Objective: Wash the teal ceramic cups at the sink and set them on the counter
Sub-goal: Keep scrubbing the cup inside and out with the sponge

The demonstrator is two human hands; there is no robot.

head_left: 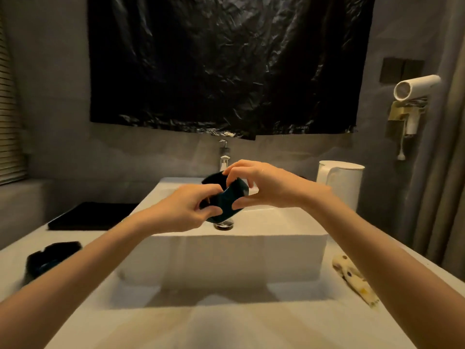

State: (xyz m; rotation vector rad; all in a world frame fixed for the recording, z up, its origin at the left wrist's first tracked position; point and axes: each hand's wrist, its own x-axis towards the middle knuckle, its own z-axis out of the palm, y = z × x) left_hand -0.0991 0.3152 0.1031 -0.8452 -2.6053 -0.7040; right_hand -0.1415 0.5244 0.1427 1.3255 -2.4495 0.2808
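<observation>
Teal cup (232,200) — centre of frame, held in the air over the white sink (226,250), above the drain (224,224). It is tilted, with its dark mouth turned toward the upper left.

Left hand (186,210) — fingers and thumb curled round the cup's lower left side, pinching it.

Right hand (271,185) — fingers curled over the cup's upper rim and the thumb pressed under its right side. Both hands grip the same cup.

Faucet (224,159) — just behind the hands, at the back edge of the sink.

Counter (226,328) — pale, running along the lower frame and round the sink. It carries these items:
- Black tray (93,215), left of the sink.
- Dark object (50,258), lower left, blurred, with a hint of teal inside. Whether it is another cup cannot be told.
- Patterned cloth (352,278), lower right, crumpled.
- White kettle (342,180), right of the sink and behind the right wrist.

Wall items:
- Black plastic sheet (226,64), across the upper centre.
- White hair dryer (415,88), upper right, in a holder.
</observation>
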